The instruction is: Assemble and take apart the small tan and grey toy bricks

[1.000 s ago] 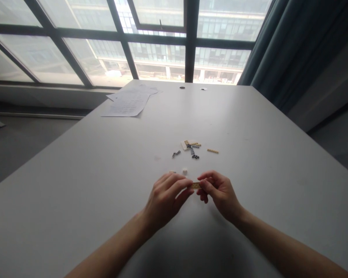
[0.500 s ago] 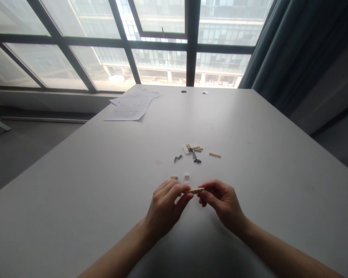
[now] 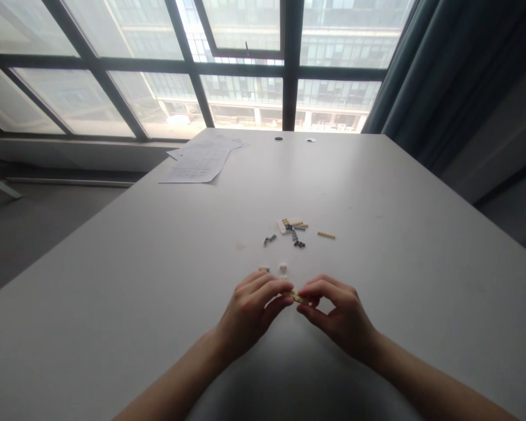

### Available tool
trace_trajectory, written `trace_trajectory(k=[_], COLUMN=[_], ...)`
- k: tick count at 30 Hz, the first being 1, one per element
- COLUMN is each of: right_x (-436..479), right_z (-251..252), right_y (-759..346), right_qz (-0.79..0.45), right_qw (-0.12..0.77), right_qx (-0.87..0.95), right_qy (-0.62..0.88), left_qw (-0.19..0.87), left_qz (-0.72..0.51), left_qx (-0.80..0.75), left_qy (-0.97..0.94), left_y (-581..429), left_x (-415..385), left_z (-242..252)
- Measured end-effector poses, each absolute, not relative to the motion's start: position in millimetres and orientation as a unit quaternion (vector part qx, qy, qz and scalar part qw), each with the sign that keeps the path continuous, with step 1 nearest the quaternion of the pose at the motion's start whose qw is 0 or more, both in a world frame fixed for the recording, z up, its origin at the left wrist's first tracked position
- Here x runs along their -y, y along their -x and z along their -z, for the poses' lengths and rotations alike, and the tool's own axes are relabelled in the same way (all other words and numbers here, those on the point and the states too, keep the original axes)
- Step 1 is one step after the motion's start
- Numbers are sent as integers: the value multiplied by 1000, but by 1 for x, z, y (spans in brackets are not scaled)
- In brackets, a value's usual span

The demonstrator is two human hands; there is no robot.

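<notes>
Between my two hands is a small tan building-brick piece [image 3: 297,296], slanting down to the right. My left hand [image 3: 252,307] pinches its left end between thumb and fingers. The right end sits between the thumb and fingertips of my right hand [image 3: 339,310]. Fingers cover both ends of the piece. Just beyond my hands, a small white brick [image 3: 283,268] lies on the table, with another white bit partly hidden nearer me. Beside my left fingers a small tan and grey piece [image 3: 263,269] is partly covered.
Farther off on the white table [image 3: 158,257] lies a pile of tan, white and grey bricks [image 3: 293,225]. Left of it is a small dark grey piece [image 3: 269,239]; to the right, a long tan brick [image 3: 326,235]. Printed papers [image 3: 197,164] lie at the far left.
The tan piece has tilted, its right end now lower. My right thumb and fingers have shifted their grip on it, and the left fingertips have moved slightly right.
</notes>
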State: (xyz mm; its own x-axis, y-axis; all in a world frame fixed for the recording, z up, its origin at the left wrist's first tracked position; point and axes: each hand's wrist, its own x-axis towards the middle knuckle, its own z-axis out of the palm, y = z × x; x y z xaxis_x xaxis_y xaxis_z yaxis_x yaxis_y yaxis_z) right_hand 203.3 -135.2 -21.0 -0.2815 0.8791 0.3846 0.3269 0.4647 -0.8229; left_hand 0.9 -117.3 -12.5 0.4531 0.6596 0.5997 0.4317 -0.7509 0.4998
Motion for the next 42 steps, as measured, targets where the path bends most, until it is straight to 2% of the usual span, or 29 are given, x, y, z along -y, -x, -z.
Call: trace_trajectory(k=[5, 9, 20, 24, 28, 32, 42], right_x=[137, 142, 150, 151, 145, 140, 147], right_z=[19, 20, 27, 31, 33, 33, 31], right_y=[-204, -204, -185, -189, -197, -195, -184], right_qz=[-267, -258, -241, -238, -190, -147, -73], right_qw=[405, 346, 224, 233, 271, 245, 234], right_qx=[771, 785, 822, 836, 880, 923, 926], right_qy=[413, 445, 464, 435, 341, 258, 288], left_qw=[124, 96, 58, 40, 43, 49, 58], left_qz=[-380, -386, -294, -289, -265, -237, -239], left_qx=[-306, -370, -352, -323, -298, -282, -281], left_qy=[-864, -840, -887, -900, -916, -928, -928], left_y=[10, 36, 61, 58, 60, 59, 60], left_x=[112, 110, 132, 133, 136, 136, 134], left_z=[2, -5, 30, 29, 27, 26, 30])
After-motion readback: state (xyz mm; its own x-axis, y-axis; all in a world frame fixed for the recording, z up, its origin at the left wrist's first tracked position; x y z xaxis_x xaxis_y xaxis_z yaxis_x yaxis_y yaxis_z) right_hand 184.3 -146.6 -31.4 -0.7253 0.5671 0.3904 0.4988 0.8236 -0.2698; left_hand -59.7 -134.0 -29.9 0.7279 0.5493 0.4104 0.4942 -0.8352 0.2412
